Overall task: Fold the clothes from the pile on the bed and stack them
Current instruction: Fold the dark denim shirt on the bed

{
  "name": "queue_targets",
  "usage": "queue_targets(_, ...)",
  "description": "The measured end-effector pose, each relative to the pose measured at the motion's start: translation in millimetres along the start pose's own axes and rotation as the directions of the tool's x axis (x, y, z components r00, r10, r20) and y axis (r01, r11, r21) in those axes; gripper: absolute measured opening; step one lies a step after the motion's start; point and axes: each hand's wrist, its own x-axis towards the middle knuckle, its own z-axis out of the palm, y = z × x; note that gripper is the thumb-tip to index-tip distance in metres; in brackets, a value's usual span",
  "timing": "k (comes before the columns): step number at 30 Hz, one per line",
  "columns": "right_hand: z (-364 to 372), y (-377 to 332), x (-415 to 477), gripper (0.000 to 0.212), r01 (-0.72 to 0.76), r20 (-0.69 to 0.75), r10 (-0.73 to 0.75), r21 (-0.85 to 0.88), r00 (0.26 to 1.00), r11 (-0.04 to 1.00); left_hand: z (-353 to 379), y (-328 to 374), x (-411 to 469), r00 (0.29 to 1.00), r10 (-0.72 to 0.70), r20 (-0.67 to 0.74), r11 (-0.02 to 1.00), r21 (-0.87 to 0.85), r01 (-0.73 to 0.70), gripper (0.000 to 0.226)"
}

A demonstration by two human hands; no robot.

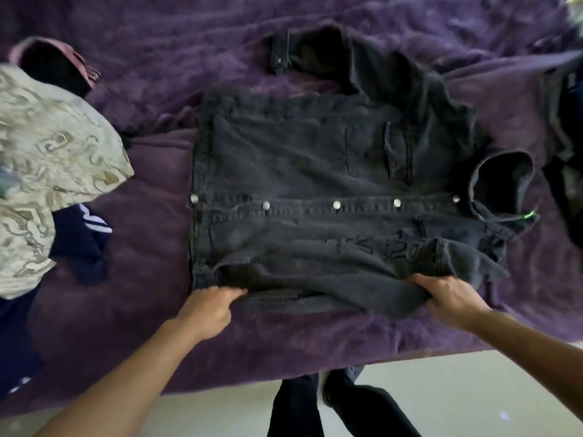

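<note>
One black denim jacket (315, 184) is being spread front-up at the middle of the purple blanket (142, 310), with its collar (501, 184) lying toward 3 o'clock and its hem toward 9 o'clock. Five metal snap buttons (336, 204) are being shown in one row along the closed front, and a sixth is seen on the cuff of the far sleeve (362, 64), which is lying crumpled toward 12 o'clock.

Two hands are being used on the jacket's near edge. At 7 o'clock that edge is being pinched close to the hem by the left hand (208, 310), its fingers curled under and its thumb laid against the cloth. At 5 o'clock the near sleeve, folded across the body, is being gripped by the right hand (448, 298), its fingertips tucked beneath the fabric.

Three other garments are lying at 9 to 10 o'clock: one cream patterned garment (47, 159), one navy garment with white stripes (82, 241) partly under it, and one maroon garment (56, 64) beyond. One dark pile (564, 152) is lying at 3 o'clock. Two dark trouser legs (315, 405) are seen at 6 o'clock over the pale floor (473, 398).
</note>
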Motion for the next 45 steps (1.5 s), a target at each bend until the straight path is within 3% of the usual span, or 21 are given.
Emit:
queue_targets(2, -31.4, 3.5, 2.6, 0.053, 0.006, 0.163, -0.002, -0.023, 0.987, 1.000, -32.5, 7.4, -4.3, 0.989, -0.009, 0.145, 0.995, -0.092, 0.022, 0.048)
queue_targets(5, -90.6, 4.9, 25.2, 0.029, -0.022, 0.230, -0.017, 0.166, 0.973, 0.986, -98.4, 13.5, 4.8, 0.986, -0.046, 0.158, 0.981, -0.181, 0.075, 0.037)
queue_targets(8, -153.1, 7.4, 58.4, 0.014, -0.025, 0.124, -0.040, 0.483, 0.991, 0.875, -174.2, 8.3, 27.0, 0.996, -0.084, 0.012, 0.988, -0.133, 0.085, 0.020)
queue_targets(11, -200.0, 15.4, 108.0, 0.008, -0.011, 0.012, 0.006, 0.497, 1.000, 0.868, -243.9, 3.6, 63.3, 0.972, -0.103, -0.210, 0.987, -0.139, 0.075, 0.007)
queue_targets(16, -230.3, 31.0, 214.7, 0.031, -0.028, -0.121, 0.093, 0.454, 0.988, 0.891, -312.9, 9.4, 154.2, 0.909, -0.248, -0.335, 0.966, -0.159, 0.204, 0.036)
queue_targets(18, -229.8, 36.0, 255.3, 0.035, -0.078, -0.164, 0.157, 0.410, 0.974, 0.909, -321.6, 14.9, 188.5, 0.822, -0.303, -0.482, 0.953, -0.160, 0.257, 0.032)
queue_targets(20, -225.3, 36.1, 280.8, 0.037, -0.153, -0.342, 0.252, 0.290, 0.905, 0.945, -321.3, 23.3, 210.5, 0.619, -0.348, -0.704, 0.921, -0.134, 0.365, 0.033)
queue_targets(22, -212.2, 27.3, 292.0, 0.040, -0.129, -0.601, 0.197, 0.154, 0.775, 0.980, -308.3, 33.6, 225.7, 0.468, -0.175, -0.866, 0.931, 0.010, 0.366, 0.035)
queue_targets(23, -200.6, 18.6, 293.4, 0.044, -0.034, -0.684, 0.075, 0.074, 0.725, 0.997, -295.1, 40.7, 231.6, 0.466, -0.036, -0.884, 0.948, 0.117, 0.296, 0.036)
queue_targets(25, -171.8, -0.8, 292.3, 0.049, 0.216, -0.704, -0.243, -0.129, 0.667, 0.968, -259.1, 50.4, 243.1, 0.575, 0.196, -0.794, 0.937, 0.324, 0.128, 0.043)
queue_targets(27, -145.8, -5.9, 299.9, 0.056, 0.311, -0.548, -0.415, -0.277, 0.726, 0.909, -227.8, 44.6, 254.1, 0.750, 0.179, -0.637, 0.911, 0.395, 0.118, 0.059)
queue_targets(28, -137.9, -0.7, 306.3, 0.061, 0.296, -0.462, -0.406, -0.294, 0.788, 0.909, -216.6, 35.0, 260.0, 0.805, 0.090, -0.586, 0.911, 0.374, 0.171, 0.067)
queue_targets(30, -131.8, 17.2, 320.7, 0.067, 0.223, -0.365, -0.322, -0.288, 0.873, 0.931, -205.8, 12.0, 274.5, 0.816, -0.072, -0.573, 0.912, 0.295, 0.287, 0.077)
queue_targets(33, -129.9, 29.3, 334.8, 0.068, 0.170, -0.300, -0.260, -0.294, 0.918, 0.941, -208.0, 0.0, 294.4, 0.829, -0.132, -0.543, 0.900, 0.285, 0.329, 0.081)
queue_targets(36, -151.4, 20.2, 335.5, 0.069, 0.245, -0.296, -0.296, -0.197, 0.908, 0.949, -212.7, 2.0, 296.9, 0.850, -0.139, -0.508, 0.910, 0.273, 0.311, 0.082)
queue_targets(38, -186.3, 22.5, 339.0, 0.059, 0.343, -0.487, -0.339, -0.085, 0.805, 0.935, -215.3, 1.9, 293.8, 0.864, -0.144, -0.482, 0.915, 0.268, 0.302, 0.082)
queue_targets(40, -229.5, 39.9, 357.4, 0.050, 0.220, -0.721, -0.164, -0.016, 0.673, 0.975, -219.6, 2.6, 292.5, 0.880, -0.157, -0.448, 0.920, 0.258, 0.296, 0.084)
queue_targets(41, -253.4, 49.3, 367.7, 0.057, 0.091, -0.741, 0.029, 0.121, 0.671, 0.989, -221.9, 3.3, 291.9, 0.891, -0.164, -0.423, 0.923, 0.253, 0.290, 0.085)
queue_targets(43, -287.2, 63.8, 383.6, 0.080, -0.213, -0.447, 0.487, 0.533, 0.750, 0.819, -229.9, 5.7, 290.5, 0.907, -0.180, -0.382, 0.938, 0.211, 0.275, 0.087)
queue_targets(44, -296.7, 63.4, 384.7, 0.083, -0.307, -0.208, 0.581, 0.685, 0.787, 0.660, -235.9, 8.0, 289.2, 0.907, -0.191, -0.376, 0.949, 0.166, 0.268, 0.086)
queue_targets(45, -303.8, 58.5, 381.1, 0.077, -0.307, -0.072, 0.546, 0.762, 0.835, 0.570, -242.9, 11.1, 287.5, 0.898, -0.202, -0.391, 0.962, 0.092, 0.257, 0.083)
